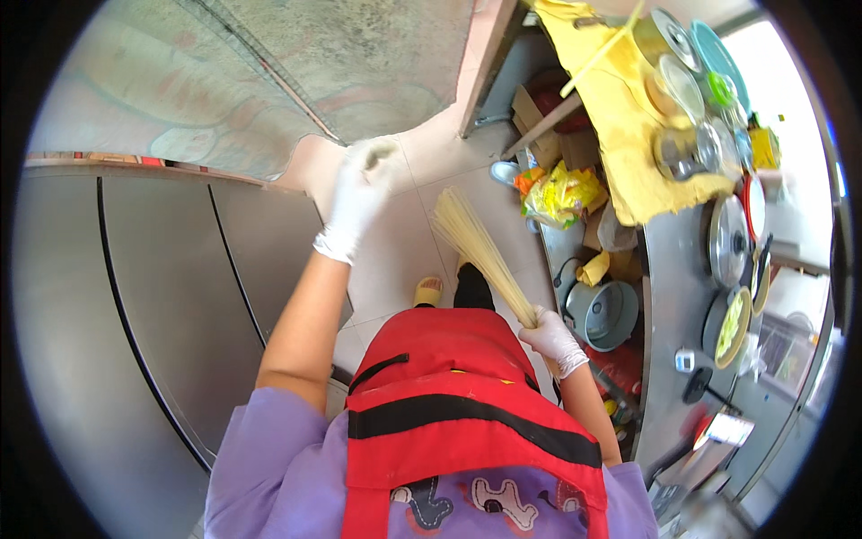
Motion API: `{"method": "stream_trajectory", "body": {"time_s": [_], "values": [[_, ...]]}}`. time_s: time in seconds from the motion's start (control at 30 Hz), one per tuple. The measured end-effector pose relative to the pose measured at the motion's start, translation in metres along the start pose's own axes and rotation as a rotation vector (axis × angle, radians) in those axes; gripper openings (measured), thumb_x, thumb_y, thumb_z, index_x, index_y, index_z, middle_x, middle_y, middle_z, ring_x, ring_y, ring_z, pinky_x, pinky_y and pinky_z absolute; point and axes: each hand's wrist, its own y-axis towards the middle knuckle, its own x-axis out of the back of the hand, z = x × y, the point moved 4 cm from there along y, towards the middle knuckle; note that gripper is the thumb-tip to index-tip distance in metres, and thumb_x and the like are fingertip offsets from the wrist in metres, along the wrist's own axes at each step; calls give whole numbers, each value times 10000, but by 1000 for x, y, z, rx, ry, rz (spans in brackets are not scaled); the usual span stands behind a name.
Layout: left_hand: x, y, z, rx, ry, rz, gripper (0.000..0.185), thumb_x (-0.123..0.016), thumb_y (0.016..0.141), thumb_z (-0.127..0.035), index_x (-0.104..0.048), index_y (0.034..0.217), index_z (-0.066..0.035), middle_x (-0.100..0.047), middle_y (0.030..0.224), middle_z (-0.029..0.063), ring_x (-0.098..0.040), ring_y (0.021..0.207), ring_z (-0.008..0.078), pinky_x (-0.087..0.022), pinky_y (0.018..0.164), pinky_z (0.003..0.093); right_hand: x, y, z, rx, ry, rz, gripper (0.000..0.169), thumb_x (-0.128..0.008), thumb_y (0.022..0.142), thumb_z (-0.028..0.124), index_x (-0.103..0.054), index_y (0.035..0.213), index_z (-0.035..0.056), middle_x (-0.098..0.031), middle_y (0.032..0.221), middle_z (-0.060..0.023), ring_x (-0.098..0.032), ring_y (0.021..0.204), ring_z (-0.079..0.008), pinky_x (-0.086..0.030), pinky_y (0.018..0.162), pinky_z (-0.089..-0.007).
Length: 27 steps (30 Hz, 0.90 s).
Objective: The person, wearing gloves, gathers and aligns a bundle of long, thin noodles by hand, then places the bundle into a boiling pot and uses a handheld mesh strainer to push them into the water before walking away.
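My right hand (553, 338), in a white glove, is closed around one end of a bundle of thin dry noodles (481, 252). The pale strands fan out slightly toward the upper left, above the tiled floor. My left hand (367, 185), also gloved in white, is raised near the lower edge of a hanging patterned cloth curtain (269, 81); its fingers are blurred, and whether they touch the cloth I cannot tell. A red apron (444, 343) covers my front.
Grey cabinet panels (161, 283) stand at the left. On the right, a metal counter (673, 290) carries a glass-lidded pan (728, 241), a pan of sliced green food (728, 327) and jars on yellow paper (626, 135). Below it are a grey pot (601, 315) and a yellow plastic bag (562, 195).
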Motion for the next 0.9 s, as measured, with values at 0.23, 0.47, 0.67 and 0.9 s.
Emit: {"method": "stream_trajectory", "body": {"time_s": [0.23, 0.47, 0.67, 0.9], "values": [[20, 116, -31, 66, -43, 41, 137, -619, 863, -70, -664, 989, -42, -655, 906, 36, -578, 829, 101, -473, 739, 253, 48, 82, 58, 236, 118, 73, 321, -643, 743, 83, -583, 1046, -2, -576, 780, -28, -538, 621, -102, -467, 542, -262], [-20, 232, -34, 220, -48, 472, 358, -579, 875, -80, -588, 1233, -69, -638, 1052, 40, -580, 893, 129, -474, 818, 261, 92, 143, 138, 197, 9, 185, 452, -637, 725, 123, -587, 1154, -14, -652, 823, -134, -622, 693, -204, -505, 659, -334], [76, 317, 69, 28, 172, 124, 720, -601, 853, -21, -265, 1487, -81, -306, 1511, 128, -331, 1374, 230, -329, 1098, 330, 99, 176, 186, 53, -40, 143, 316, -643, 720, 114, -593, 1012, 4, -580, 730, -46, -543, 544, -131, -470, 498, -267], [373, 361, 162, -27, 1051, -702, 638, -646, 803, -196, -415, 1369, -16, -500, 1331, 245, -498, 1227, 368, -386, 1051, 417, 63, 232, 245, -63, 71, -14, 383, -648, 729, 127, -596, 1087, 3, -606, 744, -59, -557, 571, -141, -484, 527, -307]]}}
